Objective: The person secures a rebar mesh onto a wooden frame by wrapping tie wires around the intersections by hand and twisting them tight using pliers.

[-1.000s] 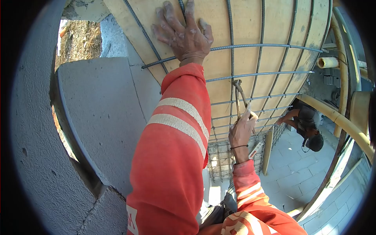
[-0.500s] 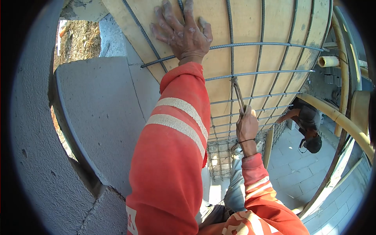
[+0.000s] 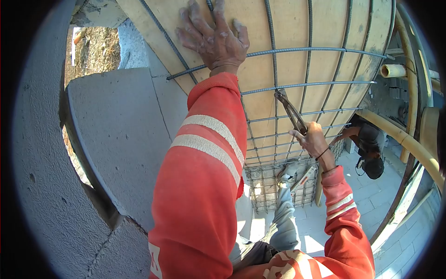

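Note:
My left hand (image 3: 218, 42) lies flat with spread fingers on the plywood panel (image 3: 253, 69), over a vertical bar near the top of the rebar grid (image 3: 316, 48). Below and to its right, my right hand (image 3: 314, 139) is wrapped round the handles of metal pincers (image 3: 291, 113). The jaws of the pincers touch a crossing of two bars in the second horizontal row. A thin wire hangs down near that crossing.
Another person in a dark cap (image 3: 371, 167) bends at the right, an arm reaching to the grid's edge. Yellowish poles (image 3: 404, 139) cross the right side. Grey blocks (image 3: 116, 125) stand at the left. Mesh (image 3: 265, 190) lies low by my foot.
My right hand has swung to the right and turned, tilting the pincers, whose handles are now farther apart. My left hand stays on the panel.

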The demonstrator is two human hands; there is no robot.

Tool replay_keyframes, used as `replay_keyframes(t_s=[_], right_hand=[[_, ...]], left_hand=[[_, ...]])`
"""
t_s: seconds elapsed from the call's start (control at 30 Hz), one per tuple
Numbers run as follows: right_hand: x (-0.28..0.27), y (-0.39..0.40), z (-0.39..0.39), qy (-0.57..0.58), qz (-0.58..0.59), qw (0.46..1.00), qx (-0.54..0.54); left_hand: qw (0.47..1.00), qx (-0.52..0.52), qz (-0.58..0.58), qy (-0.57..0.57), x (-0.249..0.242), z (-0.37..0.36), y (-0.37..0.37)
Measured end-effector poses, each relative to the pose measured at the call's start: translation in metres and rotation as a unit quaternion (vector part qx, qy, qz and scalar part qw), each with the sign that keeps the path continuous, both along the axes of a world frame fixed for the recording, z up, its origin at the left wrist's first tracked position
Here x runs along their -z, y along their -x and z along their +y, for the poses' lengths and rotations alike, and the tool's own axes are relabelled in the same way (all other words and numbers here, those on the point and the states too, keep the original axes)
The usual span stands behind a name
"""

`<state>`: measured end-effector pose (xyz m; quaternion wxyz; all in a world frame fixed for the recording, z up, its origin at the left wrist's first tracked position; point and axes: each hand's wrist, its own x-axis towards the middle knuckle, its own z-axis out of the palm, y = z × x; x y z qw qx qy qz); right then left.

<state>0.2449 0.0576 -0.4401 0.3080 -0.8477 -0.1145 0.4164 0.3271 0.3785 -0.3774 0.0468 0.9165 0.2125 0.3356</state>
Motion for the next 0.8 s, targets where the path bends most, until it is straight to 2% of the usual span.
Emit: replay_keyframes(t_s=[0.03, 0.1, 0.13, 0.17, 0.2, 0.27, 0.43, 0.47, 0.5, 0.53, 0.57, 0.63, 0.7, 0.77, 0.8], right_hand=[[-0.003, 0.012, 0.012, -0.021, -0.025, 0.999, 0.031], [-0.018, 0.048, 0.047, -0.090, 0.050, 0.983, 0.154], [-0.020, 0.061, 0.057, -0.092, 0.054, 0.982, 0.157], [-0.017, 0.069, 0.068, -0.221, 0.240, 0.901, 0.286], [-0.013, 0.075, 0.072, -0.335, 0.407, 0.753, 0.393], [-0.007, 0.084, 0.068, -0.338, 0.412, 0.749, 0.394], [0.006, 0.081, 0.055, -0.330, 0.447, 0.754, 0.350], [-0.010, 0.074, 0.058, -0.206, 0.322, 0.872, 0.306], [-0.017, 0.076, 0.057, -0.204, 0.323, 0.873, 0.305], [-0.024, 0.082, 0.053, -0.064, 0.048, 0.971, 0.224], [-0.031, 0.083, 0.050, 0.081, -0.234, 0.962, 0.117], [-0.055, 0.072, 0.049, 0.112, -0.252, 0.954, 0.122], [-0.061, 0.069, 0.047, 0.123, -0.216, 0.965, 0.081], [-0.041, 0.074, 0.040, 0.096, -0.204, 0.973, 0.057], [-0.031, 0.075, 0.038, 0.078, -0.161, 0.981, 0.072]], left_hand=[[1.000, 0.003, -0.003, -0.004, -0.001, 0.000, -0.003], [1.000, -0.015, 0.019, -0.012, 0.001, -0.001, -0.001], [1.000, -0.013, 0.022, -0.013, 0.007, 0.001, -0.001], [0.999, -0.007, 0.003, -0.047, 0.016, 0.008, -0.005], [0.997, 0.001, -0.017, -0.079, 0.019, 0.012, -0.009], [0.998, -0.008, -0.002, -0.069, 0.023, 0.014, -0.009], [0.998, -0.028, 0.015, -0.045, 0.019, 0.013, -0.009], [0.998, -0.027, 0.013, -0.046, 0.019, 0.013, -0.008], [0.999, -0.025, 0.011, -0.047, 0.019, 0.012, -0.007], [0.999, -0.027, 0.012, -0.045, 0.020, 0.012, -0.006], [0.999, -0.027, 0.013, -0.044, 0.021, 0.012, -0.007], [0.999, -0.027, 0.013, -0.046, 0.020, 0.012, -0.008], [0.998, -0.029, 0.012, -0.049, 0.020, 0.012, -0.008], [0.998, -0.029, 0.013, -0.050, 0.022, 0.011, -0.007], [0.998, -0.030, 0.010, -0.053, 0.021, 0.012, -0.008]])
